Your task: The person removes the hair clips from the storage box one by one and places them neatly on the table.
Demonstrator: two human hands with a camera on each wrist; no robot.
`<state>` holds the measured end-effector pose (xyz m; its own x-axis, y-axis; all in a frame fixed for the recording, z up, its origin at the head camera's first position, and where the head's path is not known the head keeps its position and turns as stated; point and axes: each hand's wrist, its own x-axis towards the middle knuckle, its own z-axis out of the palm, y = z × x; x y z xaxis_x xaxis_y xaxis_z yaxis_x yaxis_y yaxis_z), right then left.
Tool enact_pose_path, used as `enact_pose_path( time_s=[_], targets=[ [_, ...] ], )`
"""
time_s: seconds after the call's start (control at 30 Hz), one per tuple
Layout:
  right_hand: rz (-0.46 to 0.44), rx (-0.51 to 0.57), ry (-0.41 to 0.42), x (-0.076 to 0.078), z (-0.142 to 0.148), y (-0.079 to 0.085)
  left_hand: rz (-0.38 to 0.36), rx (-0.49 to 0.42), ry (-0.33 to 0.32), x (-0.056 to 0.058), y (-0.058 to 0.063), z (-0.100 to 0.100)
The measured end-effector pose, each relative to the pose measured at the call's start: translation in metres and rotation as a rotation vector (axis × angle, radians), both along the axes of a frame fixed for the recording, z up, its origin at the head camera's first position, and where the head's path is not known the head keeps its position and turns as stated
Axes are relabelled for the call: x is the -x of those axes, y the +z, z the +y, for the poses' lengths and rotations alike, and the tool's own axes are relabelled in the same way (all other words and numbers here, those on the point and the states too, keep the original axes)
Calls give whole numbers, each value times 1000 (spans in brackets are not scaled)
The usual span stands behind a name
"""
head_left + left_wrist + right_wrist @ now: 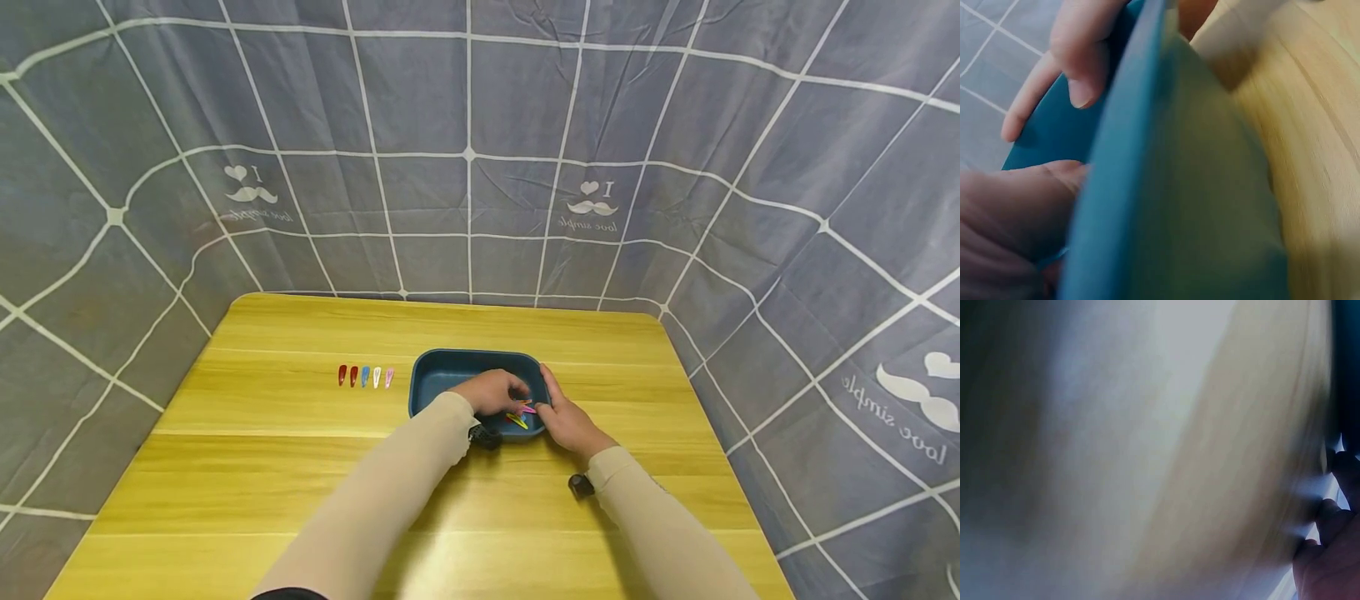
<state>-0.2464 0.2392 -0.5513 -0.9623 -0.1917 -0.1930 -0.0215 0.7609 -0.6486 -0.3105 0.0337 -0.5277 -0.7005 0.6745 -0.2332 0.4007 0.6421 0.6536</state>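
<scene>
A dark blue rectangular tray [442,360] stands on the table with several colourful snap hair clips [516,421] at its right end, yellow and pink among them. My left hand [491,392] reaches down into the tray over these clips, its fingers bent. Its fingertips are hidden, so whether they pinch a clip does not show. At the tray's right end, my right hand [573,425] grips the wall, thumb [1082,90] over the inner side. Up close, the tray's rim [1119,150] crosses the left wrist view. Blur covers most of the right wrist view, with fingers [1335,519] at its edge.
Left of the tray, several snap hair clips [365,377] lie in a row on the wooden table [262,467]: dark red, blue, white and pink. A grey curtain [420,100] with white grid lines surrounds the table's back and sides.
</scene>
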Motion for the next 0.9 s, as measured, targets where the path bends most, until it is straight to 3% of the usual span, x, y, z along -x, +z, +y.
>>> enact_pose_path(
  time_s=[0.4, 0.9],
  targets=[
    [4, 13, -6, -2, -1, -1, 22, 141, 10, 0, -9, 14],
    [-2, 10, -12, -1, -2, -1, 38, 123, 34, -1, -8, 15]
  ],
)
